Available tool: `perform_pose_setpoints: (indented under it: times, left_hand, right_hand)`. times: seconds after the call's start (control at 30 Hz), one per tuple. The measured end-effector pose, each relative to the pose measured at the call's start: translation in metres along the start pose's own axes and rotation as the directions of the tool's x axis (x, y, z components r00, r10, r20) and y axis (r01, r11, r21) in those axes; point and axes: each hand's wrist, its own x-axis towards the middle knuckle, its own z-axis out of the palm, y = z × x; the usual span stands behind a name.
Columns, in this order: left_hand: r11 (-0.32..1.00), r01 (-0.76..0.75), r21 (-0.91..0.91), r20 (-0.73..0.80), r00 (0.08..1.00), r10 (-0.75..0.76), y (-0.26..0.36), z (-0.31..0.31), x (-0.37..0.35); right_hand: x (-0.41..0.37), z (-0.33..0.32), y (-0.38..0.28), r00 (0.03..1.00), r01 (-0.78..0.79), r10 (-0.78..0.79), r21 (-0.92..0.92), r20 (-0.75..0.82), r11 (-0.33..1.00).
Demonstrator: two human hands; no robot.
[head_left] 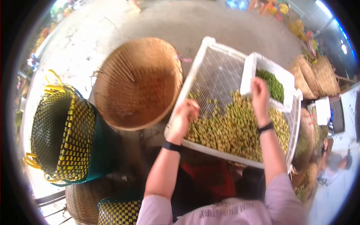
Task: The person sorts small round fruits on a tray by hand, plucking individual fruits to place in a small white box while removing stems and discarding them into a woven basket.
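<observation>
A white mesh tray (221, 62) lies across my lap area, its near half covered with small round yellow-green pieces (225, 131). My left hand (186, 112) is over the tray's left edge, its fingers closed together at the border of the pile. A white foam box (288, 80) sits on the tray's far right corner and holds a heap of small bright green bits (272, 84). My right hand (259, 90) is closed above the near left rim of this box. Whatever lies between the fingers of either hand is too small to make out.
A large round bamboo basket (140, 82) stands left of the tray. Farther left is a tall yellow-and-black woven basket (75, 138) with yellow handles. At the right are more wicker baskets (324, 77) and a person (335, 161).
</observation>
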Motion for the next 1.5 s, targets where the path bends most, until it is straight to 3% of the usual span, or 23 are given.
perform_pose_setpoints:
  times: [0.03, 0.07, 0.1, 0.17, 0.23, 0.3, 0.37, 0.53, 0.7, 0.77, 0.83, 1.0, 1.17, 1.27, 1.3, 1.33, 1.4, 1.43, 1.5]
  left_hand:
    - [0.996, -0.025, -0.08, -0.027, 0.999, 0.023, -0.001, -0.007, 0.003]
    - [0.988, -0.044, -0.146, -0.067, 0.997, 0.034, 0.005, -0.01, 0.001]
    - [0.974, -0.104, -0.2, -0.077, 0.993, 0.09, 0.008, -0.014, 0.001]
    - [0.975, -0.139, -0.171, -0.038, 0.99, 0.135, 0.008, -0.028, 0.001]
    - [0.972, -0.148, -0.182, -0.081, 0.987, 0.136, 0.014, -0.026, 0.0]
    - [0.972, -0.145, -0.182, -0.113, 0.986, 0.126, 0.015, -0.024, -0.001]
    - [0.976, -0.188, -0.108, -0.134, 0.976, 0.174, 0.013, -0.024, 0.0]
    - [0.973, -0.178, -0.149, -0.137, 0.978, 0.158, 0.017, -0.029, 0.001]
    - [0.97, -0.148, -0.192, -0.115, 0.985, 0.128, 0.016, -0.033, 0.005]
    - [0.978, -0.129, -0.164, -0.141, 0.984, 0.106, 0.014, -0.031, 0.007]
    - [0.99, -0.077, -0.121, -0.137, 0.989, 0.06, 0.011, -0.03, 0.007]
    - [0.987, -0.08, -0.138, -0.165, 0.985, 0.057, 0.008, -0.026, 0.007]
    - [0.972, -0.118, -0.205, -0.279, 0.959, 0.057, 0.007, -0.031, 0.01]
    - [0.993, -0.073, -0.09, -0.238, 0.97, 0.05, 0.004, -0.038, 0.011]
    - [0.993, -0.075, -0.093, -0.241, 0.969, 0.051, 0.006, -0.036, 0.011]
    - [0.998, 0.02, 0.065, -0.264, 0.965, -0.002, 0.008, -0.03, 0.009]
    - [0.938, 0.199, 0.284, -0.311, 0.945, -0.106, 0.006, -0.025, 0.009]
    - [0.939, 0.199, 0.281, -0.309, 0.945, -0.108, 0.006, -0.022, 0.008]
    - [0.973, 0.195, 0.128, -0.123, 0.976, -0.179, 0.006, -0.014, 0.006]
  right_hand:
    - [0.013, -0.013, 0.016, 1.0, 0.005, -0.007, -0.111, -0.02, 0.994]
    - [0.021, -0.026, 0.027, 0.997, -0.05, 0.066, -0.336, 0.037, 0.941]
    - [0.021, -0.029, 0.048, 0.997, 0.068, -0.069, -0.53, 0.017, 0.846]
    - [0.016, -0.019, 0.036, 0.987, 0.147, -0.157, -0.591, 0.034, 0.793]
    - [-0.002, 0.012, 0.012, 0.961, 0.275, -0.229, -0.42, 0.157, 0.865]
    - [-0.026, 0.059, -0.016, 0.919, 0.133, -0.067, -0.144, 0.389, 0.981]
    - [-0.044, 0.111, -0.007, 0.872, 0.143, -0.095, -0.064, 0.479, 0.988]
    - [-0.048, 0.172, -0.017, 0.863, 0.258, -0.156, -0.153, 0.48, 0.954]
    - [-0.045, 0.187, -0.012, 0.823, 0.35, -0.184, -0.225, 0.537, 0.909]
    - [-0.048, 0.185, -0.01, 0.849, 0.329, -0.198, -0.195, 0.491, 0.924]
    - [-0.051, 0.176, -0.011, 0.872, 0.211, -0.107, -0.17, 0.478, 0.963]
    - [-0.056, 0.178, -0.022, 0.862, 0.258, -0.151, -0.163, 0.484, 0.952]
    - [-0.062, 0.194, -0.035, 0.866, 0.209, -0.078, -0.217, 0.493, 0.953]
    - [-0.061, 0.19, -0.039, 0.881, 0.208, -0.117, -0.152, 0.458, 0.966]
    - [-0.056, 0.179, -0.047, 0.884, 0.069, -0.066, 0.011, 0.463, 0.998]
    - [-0.054, 0.168, -0.055, 0.878, -0.076, -0.016, 0.172, 0.478, 0.982]
    - [-0.055, 0.147, -0.073, 0.88, -0.114, -0.021, 0.255, 0.474, 0.96]
    - [-0.057, 0.136, -0.079, 0.888, -0.152, -0.023, 0.339, 0.46, 0.929]
    - [-0.06, 0.119, -0.087, 0.882, -0.153, -0.023, 0.332, 0.471, 0.931]
